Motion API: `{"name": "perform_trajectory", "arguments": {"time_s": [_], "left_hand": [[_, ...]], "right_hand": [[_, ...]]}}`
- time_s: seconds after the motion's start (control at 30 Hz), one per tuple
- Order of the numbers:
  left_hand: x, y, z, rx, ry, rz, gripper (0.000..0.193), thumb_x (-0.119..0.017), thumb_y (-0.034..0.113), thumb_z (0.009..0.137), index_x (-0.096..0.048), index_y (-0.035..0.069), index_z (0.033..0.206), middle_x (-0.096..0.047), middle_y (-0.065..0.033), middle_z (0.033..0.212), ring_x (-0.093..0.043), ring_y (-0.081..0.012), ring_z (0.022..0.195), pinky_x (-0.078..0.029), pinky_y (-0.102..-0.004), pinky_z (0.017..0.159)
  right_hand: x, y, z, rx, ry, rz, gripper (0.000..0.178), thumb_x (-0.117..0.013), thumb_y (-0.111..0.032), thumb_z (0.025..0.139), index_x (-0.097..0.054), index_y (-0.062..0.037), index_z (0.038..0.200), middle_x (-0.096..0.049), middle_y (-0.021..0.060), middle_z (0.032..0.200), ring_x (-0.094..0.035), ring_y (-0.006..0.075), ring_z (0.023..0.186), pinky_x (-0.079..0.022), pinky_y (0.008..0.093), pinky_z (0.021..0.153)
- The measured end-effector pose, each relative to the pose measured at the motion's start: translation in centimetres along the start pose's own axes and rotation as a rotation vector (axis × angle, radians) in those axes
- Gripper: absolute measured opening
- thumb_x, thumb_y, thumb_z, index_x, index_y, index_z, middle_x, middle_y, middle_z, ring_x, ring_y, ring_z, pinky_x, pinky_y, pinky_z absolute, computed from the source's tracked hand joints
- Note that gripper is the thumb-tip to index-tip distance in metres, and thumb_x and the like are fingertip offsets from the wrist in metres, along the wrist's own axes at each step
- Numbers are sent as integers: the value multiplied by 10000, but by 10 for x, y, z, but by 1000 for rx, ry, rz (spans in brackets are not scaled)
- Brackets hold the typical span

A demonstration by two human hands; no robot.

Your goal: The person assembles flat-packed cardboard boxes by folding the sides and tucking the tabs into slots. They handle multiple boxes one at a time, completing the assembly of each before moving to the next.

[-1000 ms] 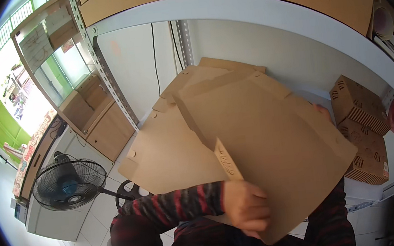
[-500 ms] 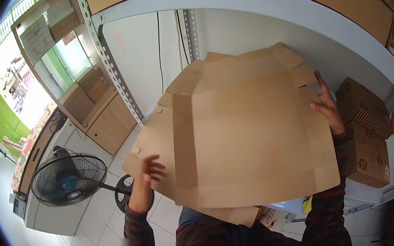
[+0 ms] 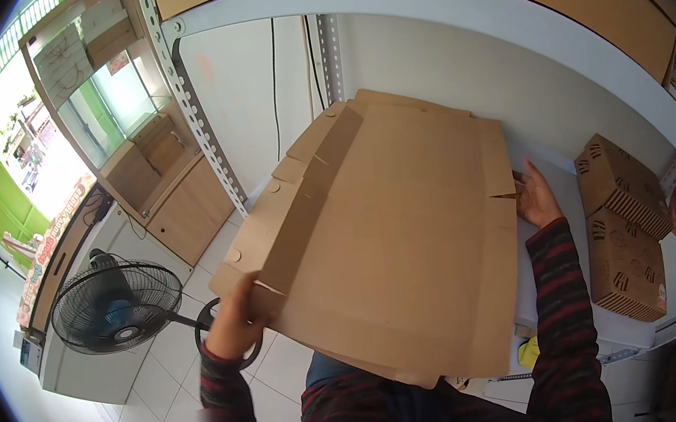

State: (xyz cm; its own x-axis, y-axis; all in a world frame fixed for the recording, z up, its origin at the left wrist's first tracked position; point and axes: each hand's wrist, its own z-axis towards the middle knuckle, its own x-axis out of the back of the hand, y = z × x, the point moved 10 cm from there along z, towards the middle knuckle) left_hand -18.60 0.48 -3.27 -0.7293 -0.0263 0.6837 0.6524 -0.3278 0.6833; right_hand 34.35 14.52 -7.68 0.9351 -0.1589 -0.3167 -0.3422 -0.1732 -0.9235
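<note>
Left hand (image 3: 236, 322) pinches the near-left corner of the creased cardboard sheet (image 3: 390, 230); right hand (image 3: 538, 195), fingers loosely spread, meets its right edge. Sheet overlies the white shelf (image 3: 553, 253). Apparent step: positioning. Next move calls for level, two-sided support.

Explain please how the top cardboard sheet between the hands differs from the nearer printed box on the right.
The top cardboard sheet is opened out and roughly flat; the printed box is folded into shape. The sheet's visible face is plain, whereas the box has dark patterns and stripes. The sheet looks broader than the box. Both are brown and look like cardboard.
</note>
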Motion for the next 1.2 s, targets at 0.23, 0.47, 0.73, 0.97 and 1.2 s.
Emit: {"name": "perform_trajectory", "arguments": {"time_s": [0.23, 0.47, 0.73, 0.97, 1.2], "left_hand": [[61, -11, 51, -72, 185, 103, 522, -638, -87, 712, -532, 61, 1201, -645, -128, 847, -660, -238, 768, -510, -308, 689], [69, 24, 109, -360, 736, 167, 408, -610, -74, 751, -561, 72, 1129, -667, -134, 791, -677, -301, 743, -513, -348, 652], [28, 40, 147, -427, 372, 181, 492, -594, -85, 740, -525, 27, 1214, -552, -186, 1268, -495, -381, 1219, -404, -402, 1022], [-33, 81, 10, -339, -358, -247, 542, -658, -4, 603, -615, 90, 1136, -525, -114, 1338, -320, -364, 1387, -217, -515, 1150], [-56, 79, -31, -270, -74, 71, 413, -748, 62, 599, -677, 134, 1000, -564, -77, 1209, -377, -372, 1349, -166, -654, 1117]], "right_hand": [[-30, -9, -2, 131, -64, -528, 386, -645, -187, 863, -556, 0, 1189, -623, 79, 1033, -607, 174, 965, -490, 342, 868], [-33, -65, -82, 396, -301, -339, 634, -738, -118, 754, -436, 6, 1298, -588, 82, 1122, -607, 183, 962, -514, 322, 843], [-11, -26, -84, -63, -182, -558, 670, -761, -221, 802, -395, 13, 1313, -647, 161, 1053, -683, 233, 860, -570, 312, 697], [10, -37, -100, -62, -695, -534, 667, -804, -215, 768, -478, 56, 1282, -681, 217, 977, -703, 249, 833, -581, 324, 647], [-229, -15, -169, 328, -1084, -1062, 772, -852, -258, 685, -492, -7, 1321, -633, 158, 1142, -615, 276, 1058, -491, 369, 909]]}}
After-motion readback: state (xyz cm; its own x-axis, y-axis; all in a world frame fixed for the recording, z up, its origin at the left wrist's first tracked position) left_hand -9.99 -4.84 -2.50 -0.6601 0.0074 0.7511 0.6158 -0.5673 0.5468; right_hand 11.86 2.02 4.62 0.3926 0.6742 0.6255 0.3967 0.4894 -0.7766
